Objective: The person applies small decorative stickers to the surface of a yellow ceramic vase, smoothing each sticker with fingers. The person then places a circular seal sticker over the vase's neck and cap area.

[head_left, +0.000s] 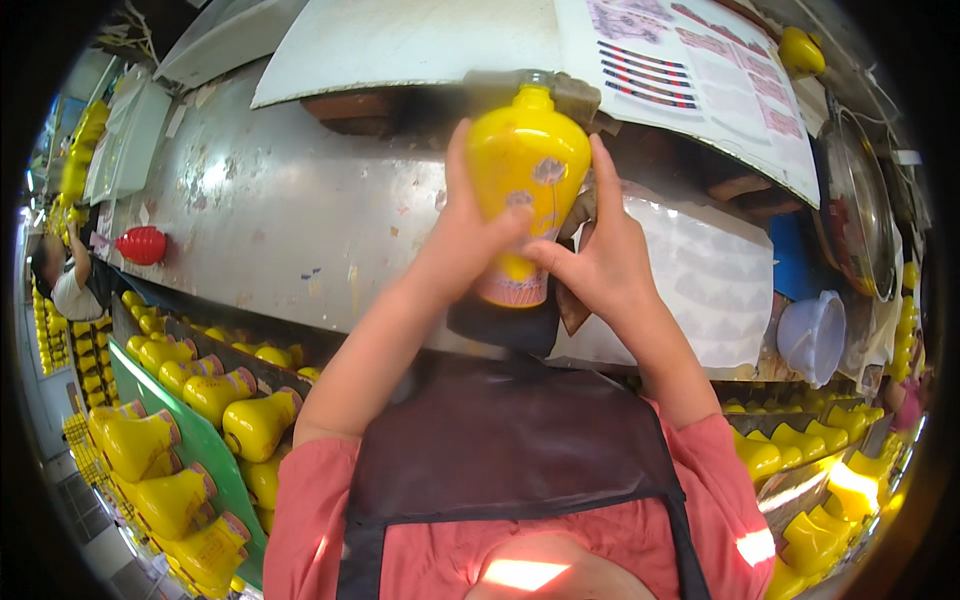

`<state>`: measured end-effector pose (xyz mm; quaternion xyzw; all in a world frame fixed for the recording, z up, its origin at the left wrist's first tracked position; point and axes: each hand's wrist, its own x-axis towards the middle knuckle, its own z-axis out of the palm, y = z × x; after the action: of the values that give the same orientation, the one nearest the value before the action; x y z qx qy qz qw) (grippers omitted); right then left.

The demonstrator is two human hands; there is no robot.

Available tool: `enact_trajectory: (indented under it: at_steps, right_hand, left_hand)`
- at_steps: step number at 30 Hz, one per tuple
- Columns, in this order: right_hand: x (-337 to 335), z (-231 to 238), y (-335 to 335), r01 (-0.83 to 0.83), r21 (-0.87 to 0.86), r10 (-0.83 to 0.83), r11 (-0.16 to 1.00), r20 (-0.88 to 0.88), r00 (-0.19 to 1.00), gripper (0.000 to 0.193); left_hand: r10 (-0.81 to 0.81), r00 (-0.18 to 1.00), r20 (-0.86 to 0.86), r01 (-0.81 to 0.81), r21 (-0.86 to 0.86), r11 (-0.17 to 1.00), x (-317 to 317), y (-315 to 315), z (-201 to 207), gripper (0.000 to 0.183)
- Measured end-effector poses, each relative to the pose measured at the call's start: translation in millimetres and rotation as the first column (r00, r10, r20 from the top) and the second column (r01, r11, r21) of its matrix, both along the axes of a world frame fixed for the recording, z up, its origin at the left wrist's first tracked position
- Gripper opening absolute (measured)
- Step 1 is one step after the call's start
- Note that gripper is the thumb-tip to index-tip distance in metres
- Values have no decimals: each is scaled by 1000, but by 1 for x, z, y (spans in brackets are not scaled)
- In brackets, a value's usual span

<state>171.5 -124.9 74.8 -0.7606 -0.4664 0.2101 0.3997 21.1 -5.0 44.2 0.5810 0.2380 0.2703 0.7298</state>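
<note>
A glossy yellow bottle (pixel 530 135) with a narrow neck, broad shoulders and a tapering body is between my two hands, over the workbench. Grey flower decals (pixel 549 171) sit on its front, and a pinkish patterned band (pixel 515 287) circles its foot. My left hand (pixel 470 225) grips its left side, with the thumb laid across the lower front. On the other side my right hand (pixel 605 250) has its fingers along the bottle and its thumb against the lower body. A dark cloth or pad (pixel 505 325) lies below the foot.
A raised white board (pixel 430 50) carries sheets of printed decals (pixel 690 60) at the back right. A pale sheet (pixel 690 280) and a bluish bucket (pixel 812 338) are at right, a red container (pixel 142 245) at left. Yellow bottles (pixel 165 500) fill both sides. Another person (pixel 75 280) is far left.
</note>
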Motion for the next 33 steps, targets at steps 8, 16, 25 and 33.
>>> enact_trajectory:
  at_steps: [8, 16, 25, 33]
  right_hand:
    - [14, 18, 2, -56, -125, 42, 991, -116, 992, 104]
    - [13, 50, 17, 77, 122, -87, 990, 82, 993, 59]
    - [31, 56, 39, -299, 181, 194, 937, 445, 874, 23]
    - [31, 57, 35, -238, 196, 75, 951, 600, 796, 33]
  left_hand:
    - [-18, 1000, 2, 18, -104, 994, 2, 0, 10, 108]
    - [60, 984, -168, 0, 337, 942, 7, 1, 15, 109]
    - [249, 967, -64, -156, 625, 765, 21, 26, 10, 64]
    - [261, 960, 101, -269, 591, 760, 31, 21, 7, 46]
